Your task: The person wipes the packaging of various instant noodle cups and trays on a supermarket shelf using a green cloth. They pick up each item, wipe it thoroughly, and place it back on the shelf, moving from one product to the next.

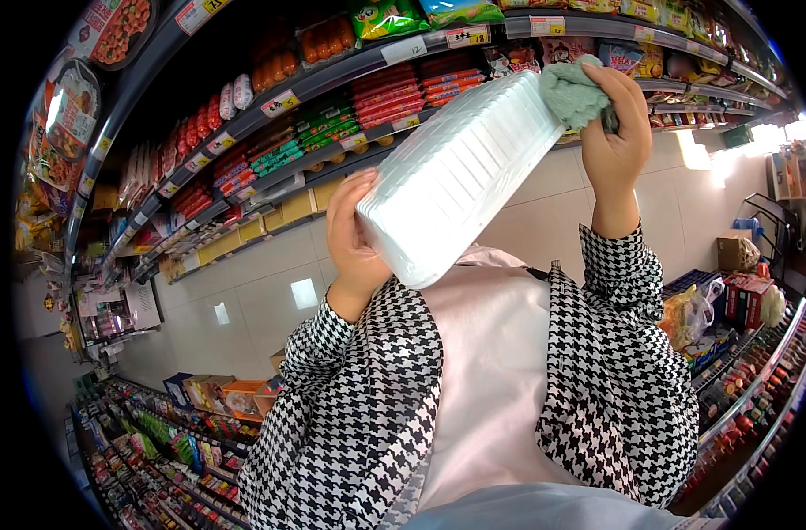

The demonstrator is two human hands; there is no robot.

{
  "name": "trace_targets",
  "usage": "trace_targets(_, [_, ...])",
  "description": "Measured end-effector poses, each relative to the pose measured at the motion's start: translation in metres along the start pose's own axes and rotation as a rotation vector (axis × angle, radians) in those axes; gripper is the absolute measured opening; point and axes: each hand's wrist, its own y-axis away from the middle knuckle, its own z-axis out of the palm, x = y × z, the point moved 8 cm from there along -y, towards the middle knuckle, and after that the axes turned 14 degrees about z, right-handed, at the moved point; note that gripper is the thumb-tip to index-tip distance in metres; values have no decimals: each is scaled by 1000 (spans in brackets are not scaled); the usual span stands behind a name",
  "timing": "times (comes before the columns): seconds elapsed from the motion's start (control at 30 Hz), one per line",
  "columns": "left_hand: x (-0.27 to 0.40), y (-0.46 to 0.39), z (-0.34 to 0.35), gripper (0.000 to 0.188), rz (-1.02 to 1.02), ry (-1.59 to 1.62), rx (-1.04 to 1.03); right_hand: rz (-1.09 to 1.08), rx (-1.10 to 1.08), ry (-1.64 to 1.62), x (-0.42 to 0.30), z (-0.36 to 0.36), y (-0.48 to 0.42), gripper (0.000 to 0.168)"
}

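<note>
A white translucent plastic basket [466,179] with ribbed sides is held up tilted in front of my chest. My left hand [353,225] grips its lower left end, thumb and fingers around the edge. At the upper right end, my right hand [618,122] holds a crumpled grey-green cloth [574,95] pressed against the basket's rim. The inside of the basket is hard to make out from this angle.
Ahead stand store shelves [337,73] with packaged sausages [390,99], snack bags [390,18] and price tags. Behind me on the left are shelves of small packets [178,444] and cardboard boxes [208,391]. A red box [747,298] and bottles [741,391] are at the right; tiled floor [244,311] lies between.
</note>
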Motion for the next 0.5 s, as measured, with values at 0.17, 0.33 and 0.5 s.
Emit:
trace_targets(0.17, [8, -6, -2, 74, 43, -37, -20, 142, -168, -87, -3, 17, 0, 50])
trace_targets(0.33, [6, 4, -2, 72, 34, -42, -7, 57, -268, -105, -34, 25, 14, 53])
trace_targets(0.5, [-10, 7, -6, 70, 25, -40, -9, 42, -439, -274, -66, 45, 25, 52])
